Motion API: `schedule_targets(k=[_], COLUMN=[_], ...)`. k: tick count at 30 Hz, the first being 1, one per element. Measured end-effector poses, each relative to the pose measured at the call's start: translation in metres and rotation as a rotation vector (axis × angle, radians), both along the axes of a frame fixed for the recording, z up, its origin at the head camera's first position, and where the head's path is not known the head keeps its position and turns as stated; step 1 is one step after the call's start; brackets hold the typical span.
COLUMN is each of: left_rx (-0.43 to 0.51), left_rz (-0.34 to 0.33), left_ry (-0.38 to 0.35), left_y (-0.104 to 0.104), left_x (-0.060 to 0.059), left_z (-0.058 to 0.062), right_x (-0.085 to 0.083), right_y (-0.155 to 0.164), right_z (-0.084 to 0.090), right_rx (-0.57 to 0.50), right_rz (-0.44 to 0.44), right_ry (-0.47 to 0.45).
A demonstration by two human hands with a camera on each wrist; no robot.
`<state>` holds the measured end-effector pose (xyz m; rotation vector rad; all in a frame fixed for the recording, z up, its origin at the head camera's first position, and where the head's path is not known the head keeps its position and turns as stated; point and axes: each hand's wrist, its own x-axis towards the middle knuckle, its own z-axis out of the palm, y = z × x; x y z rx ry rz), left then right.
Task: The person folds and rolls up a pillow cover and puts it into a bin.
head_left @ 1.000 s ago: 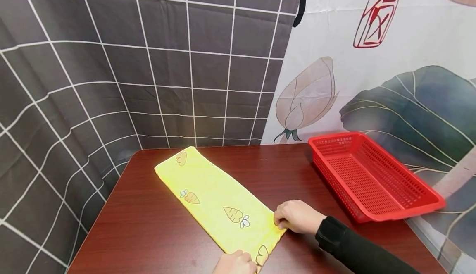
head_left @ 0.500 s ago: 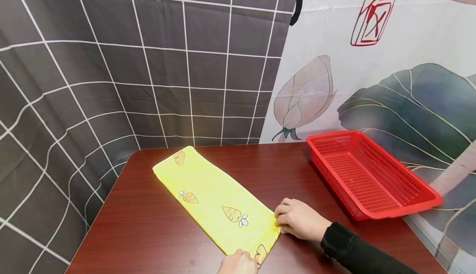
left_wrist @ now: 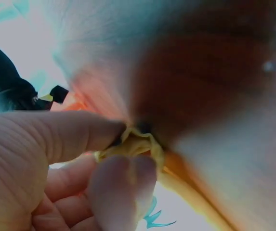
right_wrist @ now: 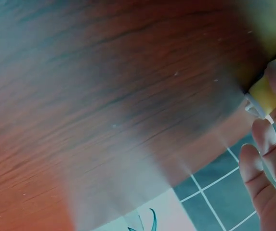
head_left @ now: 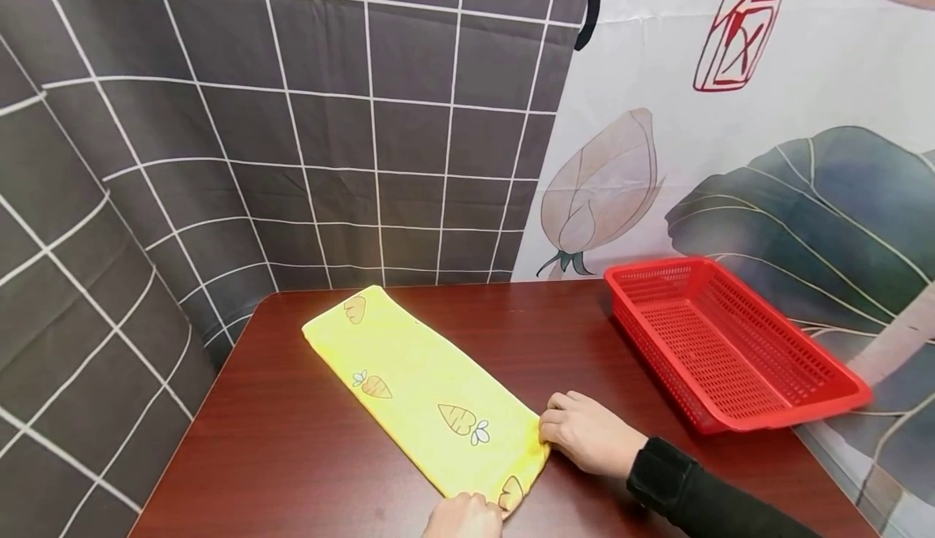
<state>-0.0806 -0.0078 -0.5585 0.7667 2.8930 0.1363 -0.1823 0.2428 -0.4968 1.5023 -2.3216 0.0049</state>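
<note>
A yellow cloth with a carrot print lies folded into a long strip, slanting across the table. My left hand pinches its near left corner. Seen from the left wrist, the thumb and a finger of that hand squeeze a bunched yellow edge between them. At the near right corner, my right hand grips the gathered edge with bent fingers. In the right wrist view only part of this hand shows at the right border, with a bit of yellow cloth under the thumb.
A red perforated plastic basket stands at the table's right side. The dark red-brown table carries the cloth. Behind it hang a grey curtain with a white grid and a white sheet with a flower print.
The cloth's near end has been drawn in slightly and its edge curls rounder between the hands. The right hand has shifted a little with it. The far end lies as before.
</note>
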Motion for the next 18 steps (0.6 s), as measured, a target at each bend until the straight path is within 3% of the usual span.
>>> schedule_targets(k=[4,12,18], left_rx=[0.018,0.069,0.094], left_rz=[0.021,0.062,0.089], left_ry=[0.022,0.088,0.045], left_y=[-0.002,-0.004,-0.006], left_x=[-0.004,-0.005,-0.007], left_z=[-0.011,-0.018,-0.014], right_x=[-0.006,-0.023,-0.033], right_y=[0.000,-0.027,-0.039], right_z=[0.000,0.018,0.018], right_rx=[0.034,0.192,0.174], right_rz=[-0.026,-0.160,-0.280], right_ry=[-0.088,-0.286,-0.450])
